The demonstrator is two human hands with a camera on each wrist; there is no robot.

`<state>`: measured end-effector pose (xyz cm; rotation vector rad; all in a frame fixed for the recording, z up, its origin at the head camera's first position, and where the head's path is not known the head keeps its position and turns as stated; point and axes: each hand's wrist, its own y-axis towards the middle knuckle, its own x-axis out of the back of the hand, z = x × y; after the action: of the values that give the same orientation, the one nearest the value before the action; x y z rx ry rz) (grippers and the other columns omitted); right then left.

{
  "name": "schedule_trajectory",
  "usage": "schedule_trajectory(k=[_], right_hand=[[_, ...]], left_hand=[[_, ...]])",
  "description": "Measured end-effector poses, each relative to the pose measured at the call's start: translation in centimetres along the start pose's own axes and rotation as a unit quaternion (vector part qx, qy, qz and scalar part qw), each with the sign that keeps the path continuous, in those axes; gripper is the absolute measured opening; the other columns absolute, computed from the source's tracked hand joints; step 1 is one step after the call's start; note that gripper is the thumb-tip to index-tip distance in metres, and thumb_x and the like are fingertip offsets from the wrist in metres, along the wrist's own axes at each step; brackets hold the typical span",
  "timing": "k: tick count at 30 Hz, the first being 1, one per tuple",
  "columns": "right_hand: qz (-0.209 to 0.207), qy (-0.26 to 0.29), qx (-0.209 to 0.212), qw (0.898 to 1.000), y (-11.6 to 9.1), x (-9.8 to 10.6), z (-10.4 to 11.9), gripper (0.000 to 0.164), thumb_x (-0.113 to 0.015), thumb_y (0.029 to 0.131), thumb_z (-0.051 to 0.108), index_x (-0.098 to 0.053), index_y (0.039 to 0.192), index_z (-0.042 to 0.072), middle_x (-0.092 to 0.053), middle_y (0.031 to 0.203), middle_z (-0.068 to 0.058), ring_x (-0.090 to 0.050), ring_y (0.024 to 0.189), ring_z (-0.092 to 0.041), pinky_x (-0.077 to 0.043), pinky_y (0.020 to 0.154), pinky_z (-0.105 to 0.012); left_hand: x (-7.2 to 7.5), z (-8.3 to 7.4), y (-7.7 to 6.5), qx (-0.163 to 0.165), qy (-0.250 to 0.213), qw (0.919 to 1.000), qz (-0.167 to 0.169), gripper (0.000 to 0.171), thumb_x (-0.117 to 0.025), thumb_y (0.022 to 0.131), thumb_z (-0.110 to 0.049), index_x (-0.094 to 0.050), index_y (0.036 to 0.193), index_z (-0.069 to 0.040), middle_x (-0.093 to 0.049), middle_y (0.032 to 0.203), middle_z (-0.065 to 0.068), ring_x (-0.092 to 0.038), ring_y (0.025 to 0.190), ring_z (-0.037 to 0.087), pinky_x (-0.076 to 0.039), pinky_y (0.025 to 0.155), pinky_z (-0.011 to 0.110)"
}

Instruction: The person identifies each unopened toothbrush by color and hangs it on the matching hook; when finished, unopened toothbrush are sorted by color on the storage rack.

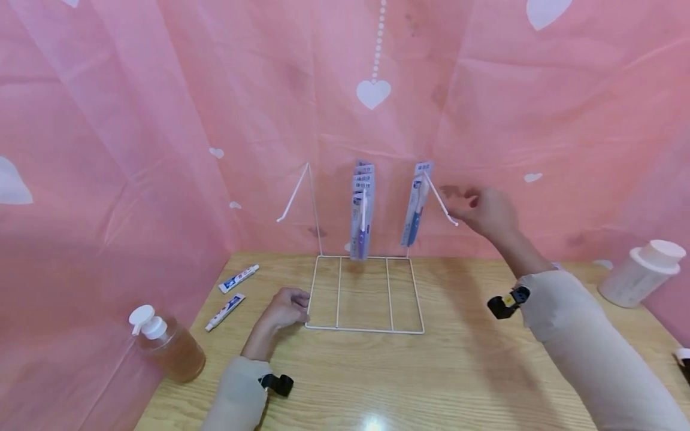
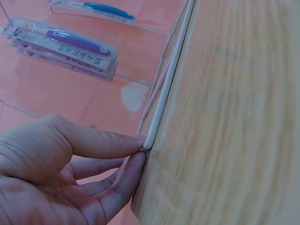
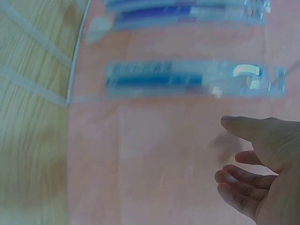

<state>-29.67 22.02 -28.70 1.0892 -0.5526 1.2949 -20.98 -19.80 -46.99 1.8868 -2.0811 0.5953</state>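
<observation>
A white wire display rack [image 1: 364, 330] with three hooks stands on the wooden table. My left hand [image 1: 286, 307] pinches the front left corner of its base between thumb and finger, as the left wrist view shows at the wire [image 2: 161, 105]. Several packaged toothbrushes [image 1: 360, 233] hang one behind another on the middle hook, the front one purple. One packaged blue toothbrush [image 1: 414, 209] hangs slightly tilted on the right hook. Just right of that hook is my right hand [image 1: 487, 211], apart from the package and holding nothing, its fingers loosely bent in the right wrist view.
Two toothpaste tubes [image 1: 225, 312] lie left of the rack. Further left stands a pump bottle [image 1: 175, 353] of amber liquid. A white bottle [image 1: 640, 275] is at the far right. Behind the rack hangs a pink curtain [image 1: 259, 120] with white hearts.
</observation>
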Motion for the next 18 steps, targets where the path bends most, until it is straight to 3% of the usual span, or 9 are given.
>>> schedule_trajectory(k=[5, 12, 18], right_hand=[[0.029, -0.035, -0.017, 0.999, -1.0, 0.8, -5.0, 0.058, -0.071, 0.088, 0.037, -0.058, 0.118, -0.011, -0.063, 0.108, -0.033, -0.062, 0.093, -0.044, -0.049, 0.071, -0.054], [0.088, -0.005, -0.068, 0.994, -4.0, -0.2, -12.3, 0.066, -0.062, 0.096, 0.039, -0.05, 0.122, -0.02, -0.059, 0.107, -0.04, -0.062, 0.091, -0.048, -0.054, 0.068, -0.051], [0.125, -0.031, -0.078, 0.989, -5.1, -1.6, -16.6, 0.061, -0.06, 0.097, 0.035, -0.053, 0.115, -0.022, -0.067, 0.081, -0.025, -0.062, 0.064, -0.028, -0.051, 0.059, -0.042]], left_hand=[[0.1, 0.1, -0.1, -0.005, -0.005, 1.0, -0.003, 0.051, -0.077, 0.066, 0.018, -0.064, 0.115, 0.012, -0.062, 0.094, 0.015, -0.063, 0.081, 0.022, -0.055, 0.073, 0.033], [0.5, 0.6, -0.9, 0.006, -0.006, 1.0, -0.004, 0.051, -0.077, 0.065, 0.019, -0.064, 0.114, 0.011, -0.061, 0.093, 0.014, -0.063, 0.079, 0.022, -0.055, 0.072, 0.033], [0.7, 0.9, -0.9, 0.002, -0.003, 1.0, -0.005, 0.05, -0.077, 0.067, 0.018, -0.065, 0.115, 0.01, -0.061, 0.093, 0.013, -0.063, 0.081, 0.022, -0.055, 0.074, 0.033]])
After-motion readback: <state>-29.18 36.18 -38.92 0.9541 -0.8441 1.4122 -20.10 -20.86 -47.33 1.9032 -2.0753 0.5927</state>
